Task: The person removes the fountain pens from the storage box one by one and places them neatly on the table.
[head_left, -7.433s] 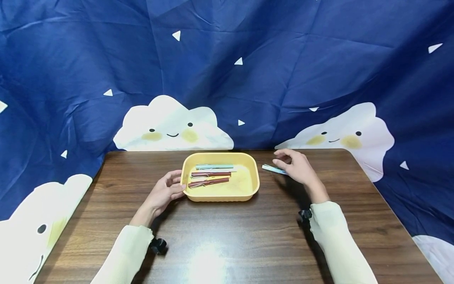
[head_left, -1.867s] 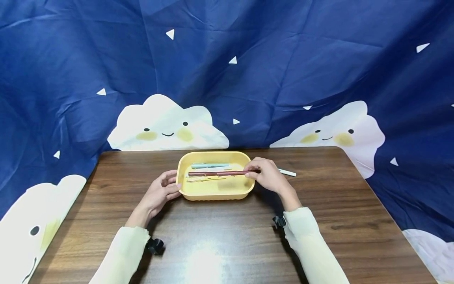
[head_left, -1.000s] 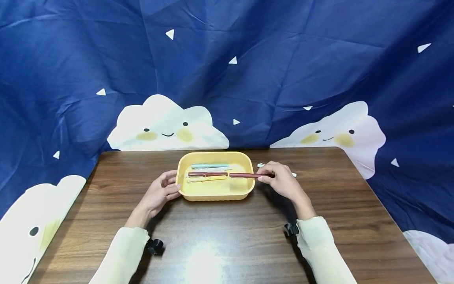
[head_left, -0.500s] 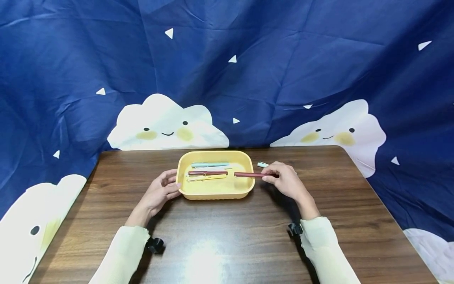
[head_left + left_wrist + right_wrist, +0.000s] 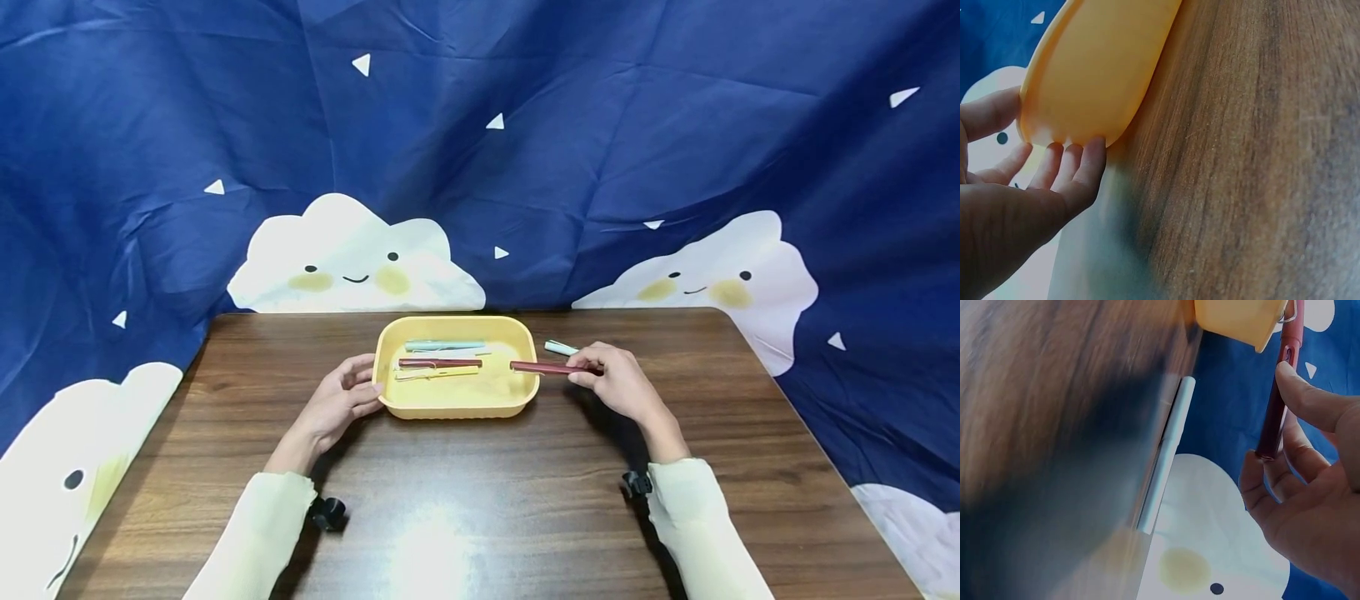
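My left hand [image 5: 341,400] holds the left end of a yellow tray [image 5: 453,412], its thumb at the rim. In the left wrist view its fingertips lie against the tray's outer wall [image 5: 1100,75]. A dark red pen [image 5: 540,367] is pinched between thumb and fingers of my right hand [image 5: 618,379]; its clip end overlaps the tray's right rim. The right wrist view shows this red pen [image 5: 1275,419] lifted above the tabletop. Inside the tray lie another dark red pen [image 5: 440,363], a yellow pen [image 5: 438,374], a light teal pen [image 5: 445,345] and a whitish pen [image 5: 450,353].
A pale blue pen [image 5: 561,347] lies on the wooden table [image 5: 525,500] just behind my right hand, partly hidden by it. Behind the table's far edge hangs a blue cloth [image 5: 525,183] with white clouds.
My right hand left the pale blue pen and picked up a red pen from the tray. Since then it has drawn that pen rightward to the tray's right rim. My left hand stays put.
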`<state>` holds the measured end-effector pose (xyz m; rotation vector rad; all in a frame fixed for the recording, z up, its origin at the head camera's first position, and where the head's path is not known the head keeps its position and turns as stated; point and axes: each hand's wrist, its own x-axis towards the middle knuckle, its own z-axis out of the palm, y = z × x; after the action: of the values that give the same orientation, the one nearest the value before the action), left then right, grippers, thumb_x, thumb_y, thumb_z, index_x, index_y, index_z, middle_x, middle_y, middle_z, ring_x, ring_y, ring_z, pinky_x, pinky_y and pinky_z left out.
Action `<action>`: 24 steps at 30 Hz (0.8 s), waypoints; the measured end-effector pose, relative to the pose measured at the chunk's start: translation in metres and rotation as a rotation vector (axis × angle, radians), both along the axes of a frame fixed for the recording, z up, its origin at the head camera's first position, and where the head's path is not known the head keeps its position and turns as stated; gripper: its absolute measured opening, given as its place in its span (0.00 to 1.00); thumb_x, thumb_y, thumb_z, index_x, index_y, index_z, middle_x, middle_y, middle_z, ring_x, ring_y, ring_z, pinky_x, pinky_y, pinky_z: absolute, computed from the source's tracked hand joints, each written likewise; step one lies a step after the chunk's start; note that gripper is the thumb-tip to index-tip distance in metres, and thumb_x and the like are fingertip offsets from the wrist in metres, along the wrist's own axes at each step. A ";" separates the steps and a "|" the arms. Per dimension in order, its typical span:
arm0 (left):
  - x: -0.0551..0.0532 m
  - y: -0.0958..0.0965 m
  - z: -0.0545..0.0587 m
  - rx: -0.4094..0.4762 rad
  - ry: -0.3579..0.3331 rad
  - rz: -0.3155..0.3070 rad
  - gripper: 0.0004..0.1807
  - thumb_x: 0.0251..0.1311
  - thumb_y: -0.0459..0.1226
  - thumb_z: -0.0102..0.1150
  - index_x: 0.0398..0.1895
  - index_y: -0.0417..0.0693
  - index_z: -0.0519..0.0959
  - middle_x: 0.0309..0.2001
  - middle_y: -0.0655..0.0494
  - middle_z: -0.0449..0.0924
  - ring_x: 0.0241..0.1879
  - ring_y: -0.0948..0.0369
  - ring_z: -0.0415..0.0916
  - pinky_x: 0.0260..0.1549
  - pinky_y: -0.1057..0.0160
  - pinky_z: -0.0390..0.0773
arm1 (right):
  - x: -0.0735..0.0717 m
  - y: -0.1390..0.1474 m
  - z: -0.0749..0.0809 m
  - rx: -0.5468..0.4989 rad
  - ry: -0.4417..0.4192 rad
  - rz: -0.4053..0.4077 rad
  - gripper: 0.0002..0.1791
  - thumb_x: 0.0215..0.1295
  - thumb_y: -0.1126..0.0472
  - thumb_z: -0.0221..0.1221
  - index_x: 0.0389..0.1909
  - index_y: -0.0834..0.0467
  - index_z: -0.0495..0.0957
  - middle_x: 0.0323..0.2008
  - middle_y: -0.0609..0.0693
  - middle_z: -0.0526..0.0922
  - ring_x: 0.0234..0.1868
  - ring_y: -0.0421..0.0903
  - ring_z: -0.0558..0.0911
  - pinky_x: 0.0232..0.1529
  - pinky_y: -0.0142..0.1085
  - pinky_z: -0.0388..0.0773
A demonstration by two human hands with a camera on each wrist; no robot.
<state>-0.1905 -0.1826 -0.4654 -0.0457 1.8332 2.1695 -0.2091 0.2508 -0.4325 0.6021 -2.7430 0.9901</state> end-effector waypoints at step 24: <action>0.000 -0.001 0.000 0.000 0.002 -0.008 0.34 0.70 0.22 0.51 0.77 0.35 0.53 0.68 0.31 0.58 0.55 0.53 0.75 0.49 0.63 0.82 | 0.007 0.035 -0.004 0.078 -0.001 -0.071 0.06 0.57 0.69 0.72 0.34 0.58 0.85 0.30 0.48 0.80 0.32 0.46 0.75 0.35 0.41 0.73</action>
<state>-0.1906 -0.1836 -0.4650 -0.0366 1.8313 2.1646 -0.2020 0.2859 -0.4364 0.5125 -2.7938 0.8722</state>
